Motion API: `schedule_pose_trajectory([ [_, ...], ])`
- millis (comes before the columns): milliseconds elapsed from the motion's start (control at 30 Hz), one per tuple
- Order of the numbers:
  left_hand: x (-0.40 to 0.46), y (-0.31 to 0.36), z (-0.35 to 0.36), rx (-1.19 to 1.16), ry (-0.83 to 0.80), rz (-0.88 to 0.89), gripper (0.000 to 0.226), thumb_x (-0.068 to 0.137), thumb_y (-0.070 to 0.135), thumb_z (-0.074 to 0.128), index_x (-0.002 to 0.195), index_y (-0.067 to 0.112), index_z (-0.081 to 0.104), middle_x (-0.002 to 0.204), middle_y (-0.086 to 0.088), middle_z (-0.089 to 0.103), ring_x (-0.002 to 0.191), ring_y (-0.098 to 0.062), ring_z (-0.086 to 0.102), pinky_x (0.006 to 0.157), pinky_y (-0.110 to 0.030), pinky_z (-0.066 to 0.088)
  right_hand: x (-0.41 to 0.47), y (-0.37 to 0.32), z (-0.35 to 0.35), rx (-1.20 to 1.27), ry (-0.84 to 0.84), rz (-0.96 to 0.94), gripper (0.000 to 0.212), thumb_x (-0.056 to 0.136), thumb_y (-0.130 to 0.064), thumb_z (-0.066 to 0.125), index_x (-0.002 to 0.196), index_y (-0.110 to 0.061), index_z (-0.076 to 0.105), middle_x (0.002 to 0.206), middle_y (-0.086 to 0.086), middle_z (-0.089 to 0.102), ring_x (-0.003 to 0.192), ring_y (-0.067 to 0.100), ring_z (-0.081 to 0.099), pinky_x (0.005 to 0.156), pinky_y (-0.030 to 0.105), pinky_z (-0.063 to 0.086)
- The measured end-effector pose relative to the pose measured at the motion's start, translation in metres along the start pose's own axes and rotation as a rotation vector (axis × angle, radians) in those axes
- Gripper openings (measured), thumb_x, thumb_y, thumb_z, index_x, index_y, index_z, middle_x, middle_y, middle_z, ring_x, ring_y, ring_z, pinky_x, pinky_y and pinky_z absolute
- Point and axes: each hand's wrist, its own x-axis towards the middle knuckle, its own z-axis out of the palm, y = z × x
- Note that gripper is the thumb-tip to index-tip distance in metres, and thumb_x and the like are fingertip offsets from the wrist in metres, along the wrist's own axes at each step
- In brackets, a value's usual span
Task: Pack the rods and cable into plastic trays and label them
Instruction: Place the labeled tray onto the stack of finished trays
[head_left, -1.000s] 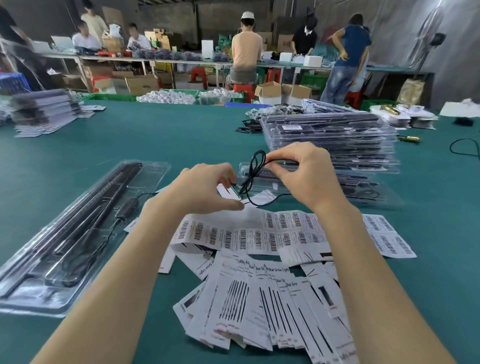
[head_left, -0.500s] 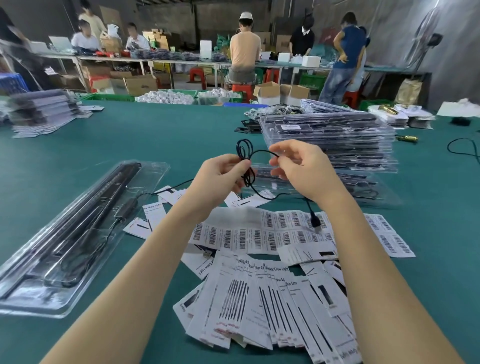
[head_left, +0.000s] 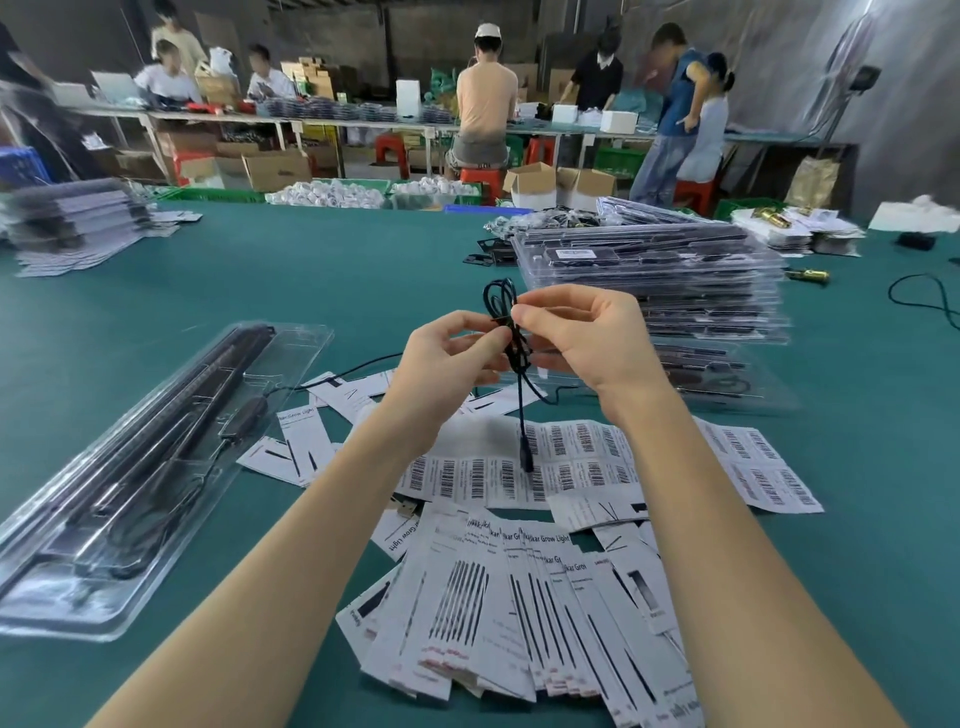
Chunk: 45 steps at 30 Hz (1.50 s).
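Above green table (head_left: 363, 270), both hands now pinch the raised cable (head_left: 514, 338), its plug dangling lower.

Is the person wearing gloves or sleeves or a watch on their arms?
No. Both forearms are bare right down to the bottom of the picture, with no sleeves showing. The left hand and right hand have no gloves, and no rings, watch or bracelet can be seen.

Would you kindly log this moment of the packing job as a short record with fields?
left hand: pinches the cable
right hand: pinches the cable
cable: black, coiled between both hands, plug end dangling over the barcode labels
open tray: left, on the green table, dark rods inside
packed trays: stacked behind the hands
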Motion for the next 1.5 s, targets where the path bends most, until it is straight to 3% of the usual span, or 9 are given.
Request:
schedule_pose_trajectory([
  [233,-0.003,0.006,-0.003,-0.039,-0.091,0.029,0.030,0.083,0.024,0.081,0.105,0.009,0.068,0.092,-0.004,0.078,0.079,-0.015,0.070,0.074,-0.021,0.054,-0.001,-0.004,-0.008,0.025,-0.035,0.044,0.007,0.085,-0.005,0.078,0.089,-0.011,0.076,0.082,0.006,0.078,0.075,0.021,0.077,0.062,0.025,0.060],
  [600,-0.006,0.013,0.001,0.178,0.081,0.208,0.013,0.085,0.014,0.077,0.097,0.018,0.073,0.085,0.007,0.078,0.081,-0.008,0.075,0.074,-0.019,0.057,0.002,-0.011,-0.014,-0.135,-0.143,0.041,0.007,0.088,-0.014,0.078,0.095,-0.014,0.079,0.085,0.003,0.079,0.079,0.016,0.077,0.068,0.026,0.061],
  [700,-0.004,0.012,0.001,0.073,0.176,0.085,0.011,0.084,0.019,0.080,0.092,0.018,0.072,0.083,0.006,0.078,0.073,-0.007,0.071,0.071,-0.023,0.056,0.000,-0.014,-0.021,-0.184,-0.154,0.110,0.013,0.086,-0.018,0.080,0.094,-0.010,0.074,0.086,0.008,0.078,0.074,0.019,0.077,0.061,0.026,0.060],
  [833,-0.004,0.014,-0.003,-0.184,0.101,-0.050,0.013,0.086,0.017,0.078,0.087,0.016,0.066,0.099,-0.008,0.078,0.071,-0.011,0.066,0.075,-0.023,0.055,-0.008,-0.014,-0.025,-0.524,-0.487,0.303,0.024,0.084,-0.036,0.081,0.102,-0.020,0.076,0.083,-0.004,0.078,0.073,0.014,0.076,0.057,0.017,0.055],
  [1033,-0.004,0.013,-0.006,-0.371,0.069,-0.123,0.011,0.088,0.014,0.075,0.088,0.015,0.064,0.101,-0.010,0.074,0.071,-0.013,0.062,0.070,-0.019,0.054,-0.005,0.004,-0.015,-0.788,-0.456,0.190,0.014,0.084,-0.050,0.075,0.082,-0.037,0.081,0.065,-0.017,0.068,0.056,0.001,0.060,0.052,0.018,0.045],
  [1133,-0.002,0.011,-0.011,-0.440,0.094,-0.173,0.008,0.089,0.014,0.074,0.092,0.014,0.067,0.102,-0.006,0.075,0.069,-0.009,0.064,0.069,-0.019,0.055,-0.004,0.003,-0.034,-0.594,-0.523,0.242,0.019,0.087,-0.054,0.071,0.086,-0.037,0.081,0.076,-0.020,0.072,0.063,-0.006,0.058,0.059,0.015,0.047],
  [1267,-0.001,0.008,-0.012,-0.462,0.043,-0.198,0.009,0.091,0.016,0.072,0.098,0.015,0.067,0.104,-0.002,0.077,0.075,-0.008,0.064,0.072,-0.018,0.055,-0.003,0.008,-0.059,-0.188,-0.503,0.392,0.023,0.084,-0.040,0.072,0.087,-0.018,0.079,0.079,0.001,0.071,0.073,0.013,0.069,0.061,0.018,0.055],
  [1400,-0.003,0.012,-0.007,-0.430,-0.027,-0.131,0.006,0.093,0.014,0.069,0.097,0.015,0.065,0.104,-0.002,0.077,0.085,-0.009,0.070,0.076,-0.017,0.054,0.003,0.018,-0.059,-0.078,-0.251,0.496,0.017,0.087,-0.027,0.078,0.093,-0.014,0.069,0.069,-0.001,0.065,0.052,0.005,0.058,0.042,0.013,0.045],
  [1500,-0.007,0.015,-0.005,-0.414,-0.085,-0.092,0.008,0.094,0.011,0.067,0.102,0.012,0.063,0.106,-0.005,0.076,0.099,-0.017,0.073,0.083,-0.022,0.056,0.005,0.022,-0.051,-0.055,-0.118,0.497,0.017,0.085,-0.022,0.081,0.090,-0.012,0.068,0.064,-0.002,0.065,0.048,0.004,0.056,0.041,0.012,0.044],
])
